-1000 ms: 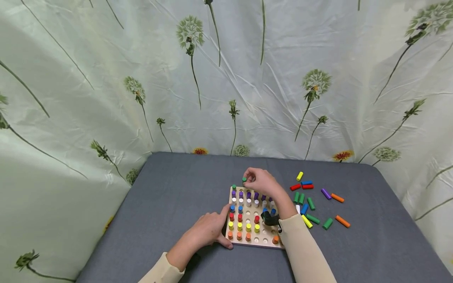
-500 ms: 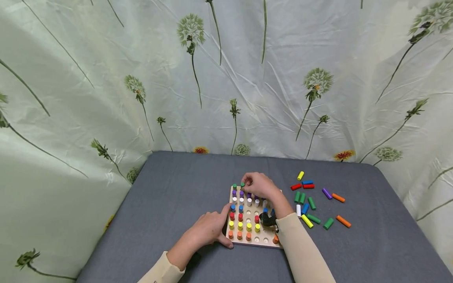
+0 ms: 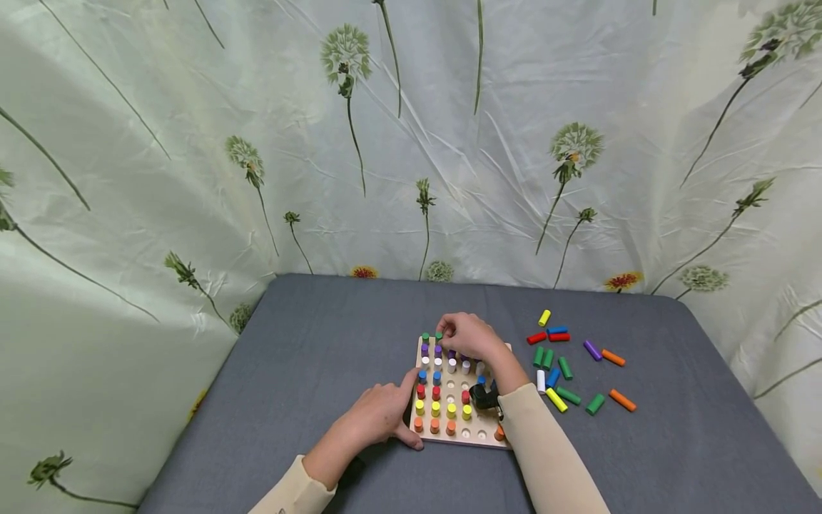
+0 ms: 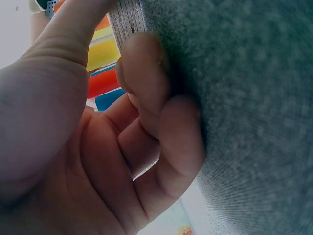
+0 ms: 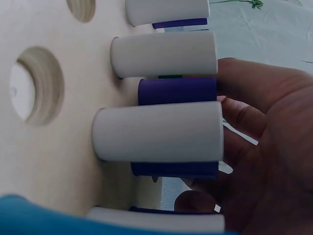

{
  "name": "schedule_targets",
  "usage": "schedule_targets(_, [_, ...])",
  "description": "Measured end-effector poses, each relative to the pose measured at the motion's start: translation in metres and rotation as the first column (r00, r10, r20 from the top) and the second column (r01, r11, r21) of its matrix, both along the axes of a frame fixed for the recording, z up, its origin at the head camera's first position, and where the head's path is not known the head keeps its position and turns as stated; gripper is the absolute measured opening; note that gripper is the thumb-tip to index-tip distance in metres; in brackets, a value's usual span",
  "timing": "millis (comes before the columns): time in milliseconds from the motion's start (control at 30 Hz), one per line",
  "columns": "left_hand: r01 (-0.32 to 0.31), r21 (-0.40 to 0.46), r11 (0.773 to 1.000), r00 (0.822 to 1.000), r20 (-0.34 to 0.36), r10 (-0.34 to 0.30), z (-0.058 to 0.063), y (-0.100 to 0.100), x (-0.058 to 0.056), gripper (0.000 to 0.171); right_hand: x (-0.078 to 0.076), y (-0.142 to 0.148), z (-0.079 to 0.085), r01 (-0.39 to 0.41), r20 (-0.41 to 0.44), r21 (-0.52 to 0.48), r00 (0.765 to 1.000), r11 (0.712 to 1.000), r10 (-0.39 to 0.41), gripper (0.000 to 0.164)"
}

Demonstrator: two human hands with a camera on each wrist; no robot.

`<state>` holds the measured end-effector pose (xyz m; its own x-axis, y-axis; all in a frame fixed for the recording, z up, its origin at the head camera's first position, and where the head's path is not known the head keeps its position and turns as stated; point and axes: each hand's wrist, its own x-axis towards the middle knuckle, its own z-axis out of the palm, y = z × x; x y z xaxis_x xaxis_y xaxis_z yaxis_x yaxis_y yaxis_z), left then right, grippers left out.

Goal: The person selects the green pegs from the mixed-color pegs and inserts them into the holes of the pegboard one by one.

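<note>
A wooden pegboard [image 3: 475, 422] with rows of coloured pegs lies on the table. My left hand [image 3: 379, 412] holds its left side, thumb at the front corner; in the left wrist view the fingers [image 4: 178, 142] curl beside the wooden edge. At the back row, my right hand [image 3: 469, 335] pinches a green peg [image 3: 439, 336] standing at the second hole from the left. Another green peg [image 3: 425, 338] stands in the corner hole. In the right wrist view, white pegs [image 5: 161, 132] and purple pegs [image 5: 178, 91] largely hide the fingertips and the held peg.
Loose pegs lie right of the board, among them green [image 3: 565, 368], orange [image 3: 621, 400], purple [image 3: 592, 350], red [image 3: 559, 338] and yellow [image 3: 544, 318]. Several board holes [image 3: 465, 433] have no peg. A flowered curtain [image 3: 411, 143] hangs behind the grey table [image 3: 334, 335].
My right hand has brought the green peg down from behind the board's back edge to the second back-row hole. It hardly moves in the last half second. The left hand stays put.
</note>
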<state>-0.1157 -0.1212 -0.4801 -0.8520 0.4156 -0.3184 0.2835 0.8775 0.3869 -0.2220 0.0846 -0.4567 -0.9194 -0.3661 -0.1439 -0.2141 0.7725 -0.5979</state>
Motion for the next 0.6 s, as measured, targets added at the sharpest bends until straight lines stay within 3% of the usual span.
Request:
schedule_targets(367, [0.004,0.005,1.000,1.000,0.009,-0.004,0.000,0.000,0.001,0.123,0.001,0.000,0.000,0.015,0.033,-0.007,0.999,1.000,-0.015,0.013])
schedule_targets(600, [-0.010,0.012,1.000,1.000,0.023,0.009,0.000,0.000,0.000,0.125,0.005,0.006,0.014,0.009,0.011,-0.075,1.000,0.997,-0.008,0.016])
